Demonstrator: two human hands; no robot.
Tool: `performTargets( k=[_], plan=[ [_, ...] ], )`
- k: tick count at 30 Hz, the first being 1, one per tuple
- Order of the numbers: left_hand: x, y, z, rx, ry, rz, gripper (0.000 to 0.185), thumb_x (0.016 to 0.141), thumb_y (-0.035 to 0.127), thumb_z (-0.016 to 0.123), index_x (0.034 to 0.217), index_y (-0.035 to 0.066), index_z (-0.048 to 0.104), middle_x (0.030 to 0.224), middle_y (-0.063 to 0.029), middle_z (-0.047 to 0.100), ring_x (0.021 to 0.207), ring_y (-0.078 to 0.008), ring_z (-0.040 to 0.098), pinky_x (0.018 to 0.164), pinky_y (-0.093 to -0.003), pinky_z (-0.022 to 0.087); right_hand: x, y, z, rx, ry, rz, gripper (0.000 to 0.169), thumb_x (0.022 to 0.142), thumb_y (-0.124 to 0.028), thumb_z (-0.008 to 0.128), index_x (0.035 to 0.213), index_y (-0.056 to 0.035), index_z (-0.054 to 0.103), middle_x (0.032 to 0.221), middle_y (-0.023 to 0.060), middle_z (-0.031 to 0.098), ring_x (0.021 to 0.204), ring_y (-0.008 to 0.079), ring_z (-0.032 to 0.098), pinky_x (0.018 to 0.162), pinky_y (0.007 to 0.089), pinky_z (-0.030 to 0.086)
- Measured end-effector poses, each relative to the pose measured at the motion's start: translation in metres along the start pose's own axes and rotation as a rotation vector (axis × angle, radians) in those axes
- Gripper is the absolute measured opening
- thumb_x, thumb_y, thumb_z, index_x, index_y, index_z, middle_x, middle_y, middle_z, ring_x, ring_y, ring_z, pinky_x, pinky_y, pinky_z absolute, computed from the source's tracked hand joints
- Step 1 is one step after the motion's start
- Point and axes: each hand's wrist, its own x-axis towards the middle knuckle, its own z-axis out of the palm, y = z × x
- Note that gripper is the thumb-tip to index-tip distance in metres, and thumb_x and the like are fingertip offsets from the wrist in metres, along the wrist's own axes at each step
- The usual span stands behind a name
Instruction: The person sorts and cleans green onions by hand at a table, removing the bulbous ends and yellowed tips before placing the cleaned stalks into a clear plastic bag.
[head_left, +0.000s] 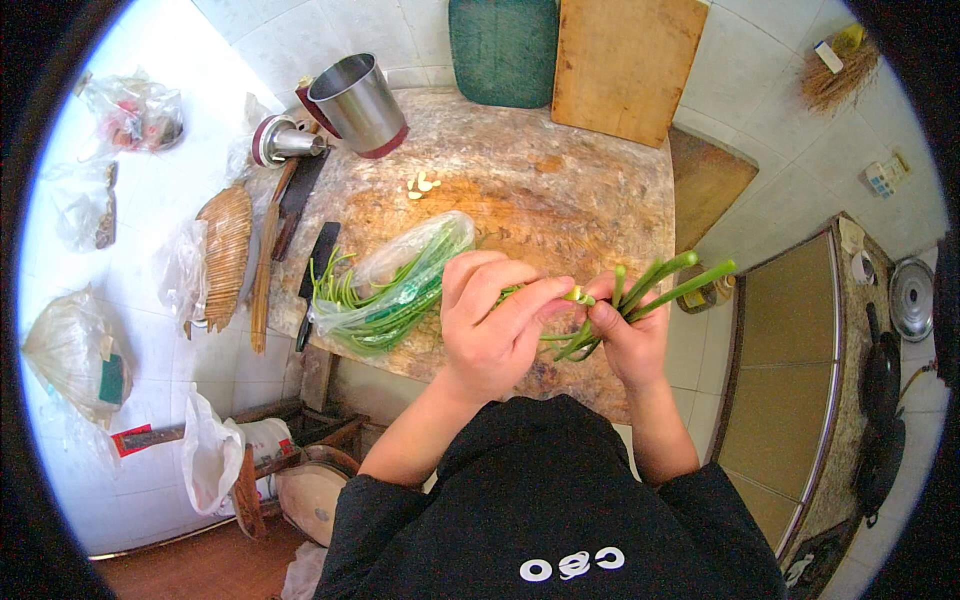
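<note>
My right hand (630, 330) grips several green garlic scapes (660, 277), their cut ends pointing up and to the right. Close beside it, my left hand (495, 322) pinches the pale yellow-green end of a stalk between thumb and fingers. Both hands are above the near part of a worn wooden table (480, 150). Left of my left hand lies a clear plastic bag (420, 255) with more thin green stalks (375, 322) inside and poking out. A few peeled garlic cloves (422, 184) sit farther back on the table.
A black-bladed knife (319, 262) lies at the table's left edge. A steel blender jug (360, 105) stands at the back left, with its blade base (289, 142) beside it. Green (504, 52) and wooden (626, 67) cutting boards lean against the tiled wall. Black pans (879, 375) are at the right.
</note>
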Motion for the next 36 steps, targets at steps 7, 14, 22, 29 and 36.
performTargets(
  k=[7, 14, 22, 29, 36],
  plan=[
    [-0.003, 0.01, 0.005, -0.223, 0.013, -0.244, 0.014, 0.062, 0.001, 0.065, 0.074, 0.003, 0.059, 0.071, -0.0062, 0.053, 0.065, -0.0218, 0.049, 0.06, -0.0298, 0.039, 0.005, 0.006, 0.0, -0.157, -0.029, -0.205, 0.01, 0.072, -0.003, 0.06, 0.081, 0.0002, 0.06, 0.079, 0.0091, 0.057, 0.072, 0.017, 0.054, 0.065, 0.0273, 0.044],
    [-0.006, 0.022, -0.001, -0.542, -0.039, -0.563, 0.009, 0.07, -0.001, 0.061, 0.078, -0.001, 0.057, 0.073, -0.0081, 0.054, 0.068, -0.0166, 0.051, 0.061, -0.0254, 0.04, 0.013, 0.001, 0.001, -0.268, -0.059, -0.382, 0.007, 0.069, -0.002, 0.061, 0.076, -0.0009, 0.06, 0.081, 0.0102, 0.057, 0.073, 0.0188, 0.055, 0.065, 0.0292, 0.044],
    [-0.01, 0.001, 0.003, -0.491, -0.035, -0.558, 0.011, 0.07, 0.0, 0.061, 0.08, -0.001, 0.057, 0.077, -0.0089, 0.054, 0.071, -0.0165, 0.052, 0.064, -0.0259, 0.042, 0.018, -0.006, -0.012, -0.198, 0.064, -0.423, 0.013, 0.063, 0.006, 0.062, 0.072, -0.0027, 0.059, 0.078, 0.0092, 0.053, 0.068, 0.0155, 0.05, 0.059, 0.0247, 0.042],
    [-0.061, -0.07, 0.015, -0.047, -0.145, -0.585, 0.013, 0.068, 0.0, 0.062, 0.079, 0.001, 0.056, 0.075, -0.0098, 0.053, 0.07, -0.0223, 0.052, 0.064, -0.0293, 0.042, 0.018, -0.011, -0.015, -0.155, 0.099, -0.392, 0.016, 0.06, 0.009, 0.058, 0.07, -0.0025, 0.057, 0.078, 0.0075, 0.05, 0.065, 0.0142, 0.048, 0.056, 0.0232, 0.039],
    [-0.104, -0.108, 0.017, 0.146, -0.34, -0.583, 0.029, 0.071, 0.003, 0.058, 0.1, 0.003, 0.054, 0.092, -0.0138, 0.053, 0.089, -0.0283, 0.05, 0.078, -0.0339, 0.039, 0.023, -0.012, -0.032, 0.326, 0.146, -0.296, 0.015, 0.073, 0.0, 0.058, 0.083, -0.007, 0.051, 0.084, 0.0025, 0.041, 0.05, 0.0047, 0.031, 0.041, 0.0174, 0.026]
  ],
)
